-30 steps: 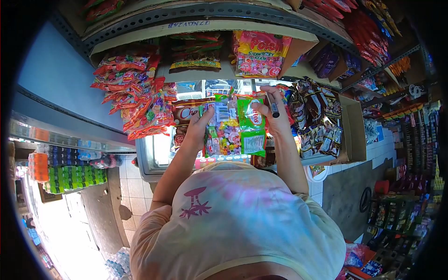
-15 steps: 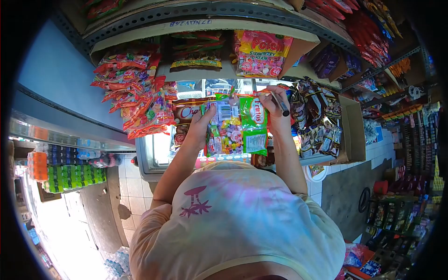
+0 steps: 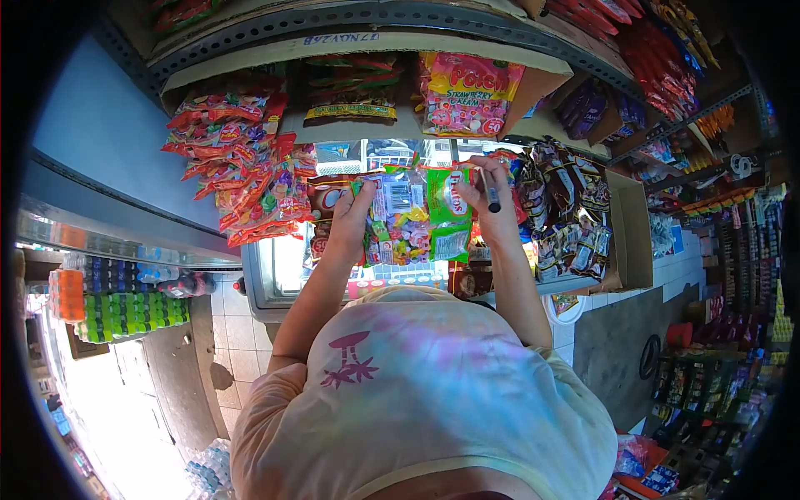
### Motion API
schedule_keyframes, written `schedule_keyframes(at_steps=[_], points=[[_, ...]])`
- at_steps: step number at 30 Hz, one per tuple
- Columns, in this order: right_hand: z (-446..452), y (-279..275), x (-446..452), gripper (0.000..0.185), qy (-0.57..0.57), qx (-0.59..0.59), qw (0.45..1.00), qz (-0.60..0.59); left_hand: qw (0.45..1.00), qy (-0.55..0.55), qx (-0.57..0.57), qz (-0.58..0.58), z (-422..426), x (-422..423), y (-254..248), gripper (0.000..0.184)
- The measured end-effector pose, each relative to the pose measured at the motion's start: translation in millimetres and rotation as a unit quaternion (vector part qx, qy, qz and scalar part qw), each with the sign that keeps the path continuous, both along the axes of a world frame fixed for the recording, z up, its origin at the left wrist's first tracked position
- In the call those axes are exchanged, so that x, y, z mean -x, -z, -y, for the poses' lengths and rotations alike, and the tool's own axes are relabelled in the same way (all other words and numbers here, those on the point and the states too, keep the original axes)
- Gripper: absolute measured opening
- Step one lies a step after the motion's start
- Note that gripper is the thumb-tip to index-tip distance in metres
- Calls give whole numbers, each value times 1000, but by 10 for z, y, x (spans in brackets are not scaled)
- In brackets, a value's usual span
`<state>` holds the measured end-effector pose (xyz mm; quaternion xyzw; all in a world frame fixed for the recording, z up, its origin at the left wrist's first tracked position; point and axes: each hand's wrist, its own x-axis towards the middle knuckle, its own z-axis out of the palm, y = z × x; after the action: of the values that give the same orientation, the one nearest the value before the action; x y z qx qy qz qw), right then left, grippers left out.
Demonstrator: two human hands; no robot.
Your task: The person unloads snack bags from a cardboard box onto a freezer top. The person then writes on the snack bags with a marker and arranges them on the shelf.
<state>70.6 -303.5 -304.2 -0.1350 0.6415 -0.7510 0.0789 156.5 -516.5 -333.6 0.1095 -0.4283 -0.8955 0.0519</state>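
Between my two hands is a green and clear bag of candy (image 3: pixel 408 225) with a barcode label and colourful wrapped sweets inside. My left hand (image 3: pixel 354 218) grips its left edge, thumb on the front. My right hand (image 3: pixel 490 200) is closed on the right edge and also keeps a dark marker pen (image 3: pixel 493 197) among its fingers, tip end pointing down. Behind the bag, brown candy packs (image 3: pixel 325 200) show partly at the left. To the right, brown and white candy bags (image 3: pixel 571 208) lie in a cardboard box (image 3: pixel 629 233).
Red candy bags (image 3: pixel 242 158) hang over the shelf edge at the left. A pink strawberry cream bag (image 3: pixel 463 96) stands on the cardboard-lined shelf above. Soda bottle packs (image 3: pixel 133 317) stand at the lower left, and stocked racks (image 3: pixel 717 375) line the right.
The candy bag has tilted and its lower edge has risen, so its front looks shorter. Both hands keep their hold, and the marker has shifted slightly left in my right hand.
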Motion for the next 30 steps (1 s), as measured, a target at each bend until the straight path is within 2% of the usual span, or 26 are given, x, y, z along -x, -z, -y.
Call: schedule_keyframes(at_steps=[5, 7, 13, 17, 19, 20, 22, 23, 24, 26, 30], points=[[87, -105, -168, 73, -27, 15, 999, 19, 1000, -3, 6, -26, -25, -4, -23, 29], [86, -134, -200, 89, -42, -30, 999, 17, 1000, 4, 10, -29, -25, 1, -20, 30], [87, -124, -223, 102, -57, -76, 992, -83, 998, -2, -51, 26, 6, 20, 23, 31], [90, -162, -268, 105, -78, -81, 990, -83, 996, 10, -83, 18, 31, 26, 98, 32], [132, -175, -326, 94, 24, -63, 985, -158, 996, 9, -87, 17, 20, 18, 74, 32], [104, -155, -309, 94, 22, -63, 985, -158, 997, 2, -81, 12, 6, 14, 48, 32], [45, -164, -296, 71, 52, -210, 908, -360, 997, -4, -75, 8, -23, -2, -13, 32], [51, -324, -362, 48, 39, -278, 877, -389, 997, 8, -72, -13, -35, -13, -51, 31], [71, -312, -377, 48, 40, -279, 877, -389, 997, 20, -69, -35, -48, -16, -70, 29], [109, -291, -394, 40, 0, -333, 823, -460, 997, 6, -59, -40, -80, 0, -65, 29], [127, -137, -365, 29, 32, -284, 853, -437, 999, -4, -27, -30, -54, -15, -48, 29]])
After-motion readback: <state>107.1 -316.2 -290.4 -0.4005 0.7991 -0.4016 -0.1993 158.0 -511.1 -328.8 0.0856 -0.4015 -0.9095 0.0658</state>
